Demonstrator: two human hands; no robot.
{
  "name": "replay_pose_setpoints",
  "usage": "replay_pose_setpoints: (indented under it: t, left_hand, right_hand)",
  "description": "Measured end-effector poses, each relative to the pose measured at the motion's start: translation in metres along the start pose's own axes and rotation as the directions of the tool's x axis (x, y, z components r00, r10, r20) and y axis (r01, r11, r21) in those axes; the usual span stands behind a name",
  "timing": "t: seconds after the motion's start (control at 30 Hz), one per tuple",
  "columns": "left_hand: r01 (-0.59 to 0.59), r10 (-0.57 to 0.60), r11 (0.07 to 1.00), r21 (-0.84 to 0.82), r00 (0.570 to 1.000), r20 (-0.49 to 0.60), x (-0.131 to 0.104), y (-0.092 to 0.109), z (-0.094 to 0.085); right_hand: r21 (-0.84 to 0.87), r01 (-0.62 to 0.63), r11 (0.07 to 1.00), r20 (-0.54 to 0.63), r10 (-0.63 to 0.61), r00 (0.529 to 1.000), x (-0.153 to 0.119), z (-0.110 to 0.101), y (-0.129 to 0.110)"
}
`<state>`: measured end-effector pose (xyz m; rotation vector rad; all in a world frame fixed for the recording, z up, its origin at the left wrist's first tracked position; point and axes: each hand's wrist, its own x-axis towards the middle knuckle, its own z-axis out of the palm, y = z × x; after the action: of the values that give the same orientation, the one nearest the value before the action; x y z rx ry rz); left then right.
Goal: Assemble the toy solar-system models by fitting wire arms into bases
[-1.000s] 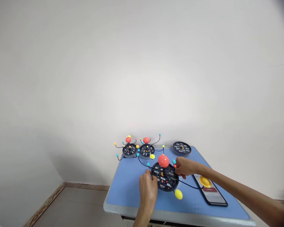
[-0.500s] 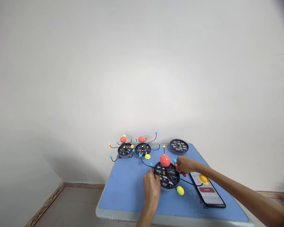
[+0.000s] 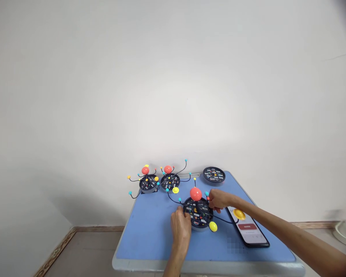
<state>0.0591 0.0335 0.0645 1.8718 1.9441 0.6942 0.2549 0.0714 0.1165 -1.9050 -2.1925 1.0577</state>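
A solar system model with a round dark base (image 3: 200, 227) and a large red ball (image 3: 195, 194) on top stands near the middle of the table. Thin black arms with blue and yellow balls reach out from it, one large yellow ball (image 3: 213, 226) at its front. My left hand (image 3: 181, 227) is closed against the left rim of the base, fingertips partly hidden. On the other side, my right hand (image 3: 219, 199) is closed at the right rim, beside a small red and a blue ball; what its fingers pinch is hidden.
Two similar models stand at the back left, one on the left (image 3: 148, 182) and one beside it (image 3: 170, 181). A bare round base (image 3: 214, 175) lies at the back right. Under my right forearm a phone (image 3: 249, 232) rests on the blue table (image 3: 150, 238). A wall rises behind.
The view has turned slightly, so everything appears a little farther left. Both hands keep their places at the rims of the base.
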Motion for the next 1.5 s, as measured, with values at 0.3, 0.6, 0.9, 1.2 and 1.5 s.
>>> replay_pose_setpoints:
  t: [0.3,0.6,0.9,1.2,1.5]
  left_hand:
    - [0.004,-0.004,1.0,0.003,1.0,-0.005,0.0,-0.001,0.002]
    - [0.018,-0.019,1.0,0.022,0.999,0.036,-0.001,-0.002,0.002]
    - [0.042,-0.042,0.999,0.007,0.998,0.047,-0.003,-0.007,0.009]
    - [0.03,-0.029,0.999,-0.022,0.999,0.046,-0.006,-0.016,0.008]
    - [0.026,-0.025,0.999,-0.037,0.999,0.026,-0.029,-0.035,-0.007]
  right_hand:
    - [-0.104,-0.018,0.994,0.037,0.022,0.999,0.005,0.001,0.0]
    - [-0.13,-0.023,0.991,0.04,0.029,0.999,0.019,0.008,0.013]
    - [-0.098,-0.046,0.994,0.051,0.051,0.997,0.018,0.013,0.018]
    - [0.007,-0.103,0.995,0.089,0.102,0.991,0.002,0.023,0.002]
    - [0.12,-0.102,0.987,0.1,0.091,0.991,-0.018,0.048,-0.014]
